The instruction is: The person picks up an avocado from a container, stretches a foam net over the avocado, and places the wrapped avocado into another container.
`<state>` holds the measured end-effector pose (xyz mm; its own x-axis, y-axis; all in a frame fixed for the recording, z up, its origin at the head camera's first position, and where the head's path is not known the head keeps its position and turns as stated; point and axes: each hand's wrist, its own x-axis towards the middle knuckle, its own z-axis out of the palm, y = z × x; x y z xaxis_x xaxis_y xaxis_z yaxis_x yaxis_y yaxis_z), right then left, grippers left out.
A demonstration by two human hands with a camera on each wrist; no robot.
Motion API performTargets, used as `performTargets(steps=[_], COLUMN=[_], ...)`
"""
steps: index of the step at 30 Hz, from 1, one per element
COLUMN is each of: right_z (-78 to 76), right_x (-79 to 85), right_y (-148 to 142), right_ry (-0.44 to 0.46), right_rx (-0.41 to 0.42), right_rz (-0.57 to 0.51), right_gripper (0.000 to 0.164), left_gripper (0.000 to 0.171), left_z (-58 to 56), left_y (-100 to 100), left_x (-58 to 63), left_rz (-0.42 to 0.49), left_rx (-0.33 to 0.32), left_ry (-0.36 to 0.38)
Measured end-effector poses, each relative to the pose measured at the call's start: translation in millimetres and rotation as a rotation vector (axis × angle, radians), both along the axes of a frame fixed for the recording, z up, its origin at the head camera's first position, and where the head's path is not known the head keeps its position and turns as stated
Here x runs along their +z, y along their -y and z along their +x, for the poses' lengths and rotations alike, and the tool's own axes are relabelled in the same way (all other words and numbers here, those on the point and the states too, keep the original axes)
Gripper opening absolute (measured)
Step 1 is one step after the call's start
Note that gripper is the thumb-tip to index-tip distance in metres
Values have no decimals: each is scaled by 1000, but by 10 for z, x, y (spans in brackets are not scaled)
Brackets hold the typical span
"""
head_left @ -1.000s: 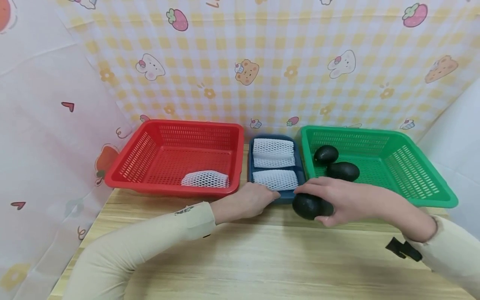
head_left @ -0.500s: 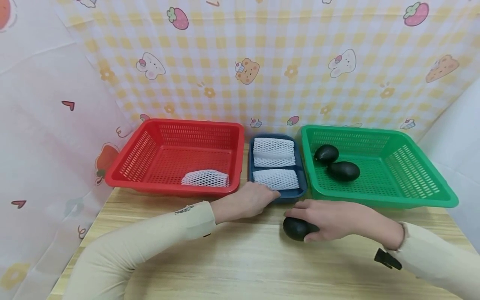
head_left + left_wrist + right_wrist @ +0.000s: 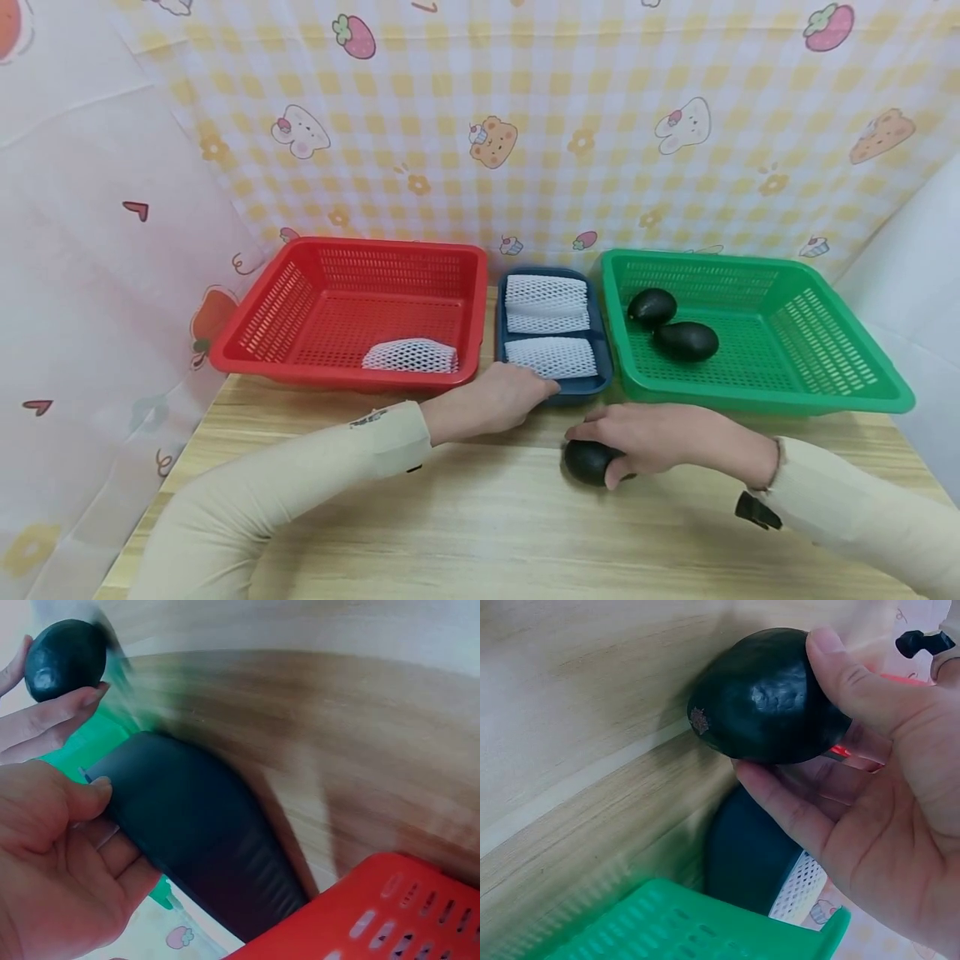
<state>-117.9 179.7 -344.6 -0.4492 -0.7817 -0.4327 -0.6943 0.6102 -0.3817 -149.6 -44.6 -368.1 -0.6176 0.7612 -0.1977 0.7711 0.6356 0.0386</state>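
My right hand (image 3: 648, 437) grips a dark avocado (image 3: 587, 462) low over the table, in front of the blue tray. In the right wrist view the thumb and fingers lie on either side of this avocado (image 3: 769, 697), its stem scar showing. My left hand (image 3: 498, 402) pinches the near rim of the blue tray (image 3: 588, 387), thumb outside, as the left wrist view shows on the tray wall (image 3: 195, 825). White foam net sleeves (image 3: 551, 358) lie in the tray's two compartments. Two more avocados (image 3: 686, 342) rest in the green basket (image 3: 750, 400).
Left of the tray stands a red basket (image 3: 345, 379) with a white foam net (image 3: 411, 357) inside, possibly wrapped round something. The wooden table (image 3: 465, 533) runs up to a patterned cloth (image 3: 420, 100) behind the baskets.
My right hand has brought the avocado from the green basket's near edge toward me and slightly left, down close to the table. My left hand has stayed at the tray rim.
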Motion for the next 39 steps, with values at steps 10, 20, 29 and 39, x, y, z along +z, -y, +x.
performTargets(steps=[10,20,29,39], right_z=[-3,1,-8,-24], right_x=[-16,-25,-14,-16], right_y=[23,34,27,34], right_ry=[13,19,16,21], right_rx=[-16,-35,-9,-11], right_rz=[0,14,-16,-19], right_gripper=[63,63,62,62], left_gripper=[53,43,32,36], left_z=[-29,-115,-136,-192], left_y=[7,-21,-42,-186], left_x=[-1,62,189,213], left_rz=[37,71,186,216], left_rx=[29,52,87,131], left_ry=[91,252,315,243])
